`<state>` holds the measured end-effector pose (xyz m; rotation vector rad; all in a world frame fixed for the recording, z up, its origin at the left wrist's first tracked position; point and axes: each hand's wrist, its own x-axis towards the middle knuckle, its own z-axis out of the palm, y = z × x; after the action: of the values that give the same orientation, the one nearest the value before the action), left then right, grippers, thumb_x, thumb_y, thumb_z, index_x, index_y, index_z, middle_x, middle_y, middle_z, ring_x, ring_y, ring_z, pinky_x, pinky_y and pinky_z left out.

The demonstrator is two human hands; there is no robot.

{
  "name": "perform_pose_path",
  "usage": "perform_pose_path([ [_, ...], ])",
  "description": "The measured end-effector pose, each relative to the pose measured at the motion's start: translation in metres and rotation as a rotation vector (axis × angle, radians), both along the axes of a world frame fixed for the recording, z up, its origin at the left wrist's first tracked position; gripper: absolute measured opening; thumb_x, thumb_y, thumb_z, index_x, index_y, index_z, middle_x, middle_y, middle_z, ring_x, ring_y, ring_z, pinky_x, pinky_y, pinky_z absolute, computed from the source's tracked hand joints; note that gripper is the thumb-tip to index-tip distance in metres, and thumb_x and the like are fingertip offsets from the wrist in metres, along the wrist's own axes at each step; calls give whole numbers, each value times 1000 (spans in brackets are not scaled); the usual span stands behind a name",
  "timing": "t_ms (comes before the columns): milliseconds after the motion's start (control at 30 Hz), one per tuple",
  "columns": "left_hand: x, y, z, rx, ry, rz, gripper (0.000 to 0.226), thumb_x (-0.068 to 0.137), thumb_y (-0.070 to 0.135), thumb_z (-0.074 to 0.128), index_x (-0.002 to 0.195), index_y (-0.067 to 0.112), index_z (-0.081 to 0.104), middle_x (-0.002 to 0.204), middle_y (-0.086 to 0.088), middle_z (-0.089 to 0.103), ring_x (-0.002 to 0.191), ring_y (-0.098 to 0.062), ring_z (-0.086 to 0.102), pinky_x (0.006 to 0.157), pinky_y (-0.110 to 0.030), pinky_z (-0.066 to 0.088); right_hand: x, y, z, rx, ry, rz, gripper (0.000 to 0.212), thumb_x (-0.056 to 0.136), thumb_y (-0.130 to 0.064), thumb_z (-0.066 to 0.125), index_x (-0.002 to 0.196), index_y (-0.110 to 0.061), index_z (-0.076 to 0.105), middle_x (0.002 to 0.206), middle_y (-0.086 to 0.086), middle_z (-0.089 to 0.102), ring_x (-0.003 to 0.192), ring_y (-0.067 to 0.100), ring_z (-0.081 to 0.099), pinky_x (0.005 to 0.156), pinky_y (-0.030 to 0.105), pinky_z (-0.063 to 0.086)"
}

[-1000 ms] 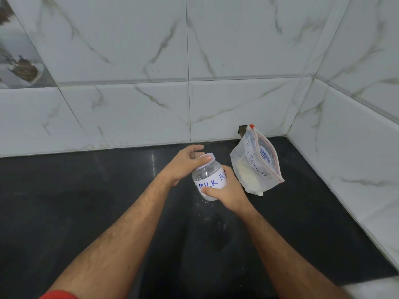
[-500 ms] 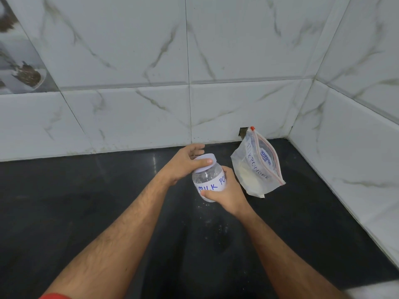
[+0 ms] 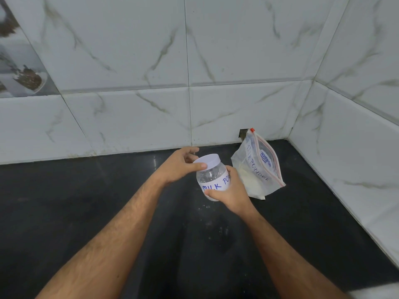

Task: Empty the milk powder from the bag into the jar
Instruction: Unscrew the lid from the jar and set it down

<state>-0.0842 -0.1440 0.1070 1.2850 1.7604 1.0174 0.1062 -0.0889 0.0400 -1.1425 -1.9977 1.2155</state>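
A small clear plastic jar (image 3: 212,180) with a white label reading "MILK PO…" is held above the black counter, tilted a little. My right hand (image 3: 231,194) wraps the jar's lower body from the right. My left hand (image 3: 179,164) grips the white lid (image 3: 207,161) on top, thumb in front and fingers behind. To the right, a clear zip bag (image 3: 258,169) marked "MILK POWDER" stands leaning against the corner, its red-striped zip at the top and pale powder settled in its lower part.
The black stone counter (image 3: 86,212) runs left and toward me. White marble-look tiled walls (image 3: 237,61) close the back and the right side, meeting in a corner behind the bag. A small dark hole (image 3: 241,133) sits in the back wall's base.
The jar has stayed in both hands, shifting slightly. My left thumb has moved across the front of the lid, and the lid's top now shows more.
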Motion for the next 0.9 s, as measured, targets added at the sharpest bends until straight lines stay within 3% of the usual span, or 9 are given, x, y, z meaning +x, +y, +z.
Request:
perform_pose_path([
  [100,7,4,5,13,36,-10,69,79,33,81,140,21,50,131,1,56,119,-13,55,98,-26,45,-3,-4,1,7,-20,21,91,70,-27,89,142,-25,33,123,-15,46,105,6,53,93,18,47],
  [267,20,11,8,30,85,-103,52,85,39,74,132,24,59,125,5,64,115,-10,61,97,-29,52,-6,-8,0,21,-22,41,94,65,-29,91,140,-25,35,124,-12,50,110,10,55,98,25,49],
  [367,14,12,6,-32,165,-148,65,72,56,75,130,31,60,126,9,63,116,-9,61,101,-35,51,-5,-5,-1,22,-31,46,95,63,-30,92,140,-25,36,123,-11,52,109,11,56,98,28,51],
  [467,8,11,7,-114,192,-214,83,61,56,78,136,30,53,132,9,60,118,-10,59,103,-35,49,-3,-3,-5,33,-64,60,96,61,-31,92,139,-26,36,119,-14,51,102,8,56,92,23,50],
  [567,7,11,7,-134,233,-189,74,70,45,82,135,27,53,130,8,60,115,-12,60,102,-35,50,-5,-1,-9,60,-131,69,97,61,-36,92,139,-27,36,117,-16,50,104,9,55,87,19,48],
  [667,7,9,7,-133,217,-126,66,68,50,79,128,30,58,121,6,65,108,-12,64,96,-34,53,-12,0,-11,81,-175,97,94,60,-40,91,137,-30,40,117,-17,54,97,6,55,84,13,43],
  [733,5,4,6,-134,146,-106,54,74,46,78,123,28,61,115,4,67,103,-11,66,88,-29,56,-17,0,-14,79,-206,100,87,62,-38,91,135,-29,44,120,-13,58,92,4,54,86,12,39],
  [833,-3,-4,4,-121,-154,-13,28,90,32,68,116,22,65,107,-2,68,87,-10,67,66,-22,56,-19,-2,-16,89,-207,83,81,61,-40,91,129,-32,48,111,-18,59,81,-1,56,67,3,36],
  [900,-12,-12,-3,-121,-419,119,24,94,33,61,113,19,64,109,-5,65,92,-17,67,75,-34,61,-18,-5,-19,93,-175,77,85,57,-42,92,129,-31,47,111,-21,58,86,-2,59,69,3,41],
])
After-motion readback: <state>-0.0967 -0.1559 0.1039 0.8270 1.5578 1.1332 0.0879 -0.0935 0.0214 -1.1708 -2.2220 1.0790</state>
